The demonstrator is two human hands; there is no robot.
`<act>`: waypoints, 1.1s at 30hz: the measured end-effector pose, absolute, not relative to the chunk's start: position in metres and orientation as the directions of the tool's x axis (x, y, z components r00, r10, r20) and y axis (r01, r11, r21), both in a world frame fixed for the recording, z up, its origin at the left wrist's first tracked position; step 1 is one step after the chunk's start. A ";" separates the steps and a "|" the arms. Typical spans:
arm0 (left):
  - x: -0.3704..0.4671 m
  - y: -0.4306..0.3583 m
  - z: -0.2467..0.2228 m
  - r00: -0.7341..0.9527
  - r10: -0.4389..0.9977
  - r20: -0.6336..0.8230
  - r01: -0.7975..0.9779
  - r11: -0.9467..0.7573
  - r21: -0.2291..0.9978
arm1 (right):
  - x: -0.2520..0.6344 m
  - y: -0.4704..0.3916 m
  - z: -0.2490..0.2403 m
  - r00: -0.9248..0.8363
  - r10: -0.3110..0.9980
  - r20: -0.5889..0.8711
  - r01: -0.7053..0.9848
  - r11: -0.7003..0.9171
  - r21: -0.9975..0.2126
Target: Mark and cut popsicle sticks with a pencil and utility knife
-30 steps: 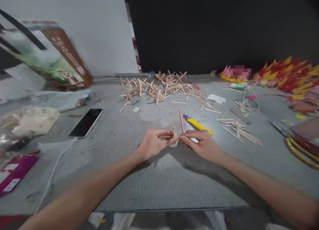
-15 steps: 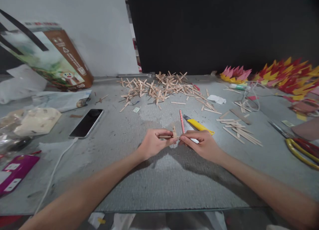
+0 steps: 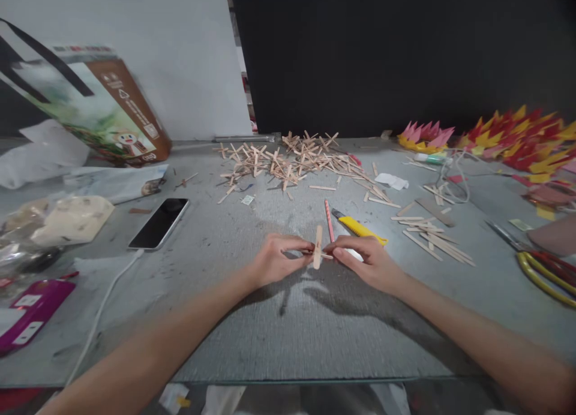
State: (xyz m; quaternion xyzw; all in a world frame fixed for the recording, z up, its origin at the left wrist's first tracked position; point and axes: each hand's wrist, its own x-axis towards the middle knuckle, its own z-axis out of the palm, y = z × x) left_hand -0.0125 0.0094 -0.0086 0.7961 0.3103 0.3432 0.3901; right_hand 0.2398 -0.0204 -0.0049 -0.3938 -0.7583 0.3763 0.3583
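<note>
Between my hands is a small cross of wooden sticks (image 3: 318, 247), one stick nearly upright and another lying crosswise. My left hand (image 3: 281, 258) pinches the left end of the crosswise stick. The fingers of my right hand (image 3: 364, 260) are closed at its right end. Just beyond my right hand lie a red patterned stick (image 3: 329, 218) and a yellow cutter (image 3: 360, 228). Further back is a heap of crossed wooden sticks (image 3: 288, 163). Loose flat sticks (image 3: 432, 238) lie to the right of the cutter.
A phone (image 3: 159, 223) with a white cable lies on the left, near a purple case (image 3: 33, 316) and a paper bag (image 3: 121, 109). Scissors (image 3: 517, 241) rest at the right. Pink, red and yellow paper pieces (image 3: 522, 136) stand at the back right.
The stick cross has turned in my fingers, so its upright stick now shows its broad face. My hands have stayed in nearly the same place.
</note>
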 end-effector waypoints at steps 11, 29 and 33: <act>-0.010 0.013 -0.013 0.692 0.623 0.363 0.122 -0.598 0.792 | 0.239 -0.018 0.000 -0.340 0.936 0.097 0.148 0.155 -0.977; -0.004 0.010 -0.020 0.405 0.888 0.218 0.250 -0.336 0.908 | 0.243 -0.008 -0.005 -0.391 0.919 0.046 0.095 0.090 -0.991; -0.002 0.005 -0.019 0.206 0.919 0.337 0.196 -0.376 0.906 | 0.240 -0.011 -0.002 -0.277 0.960 0.044 0.121 0.080 -0.989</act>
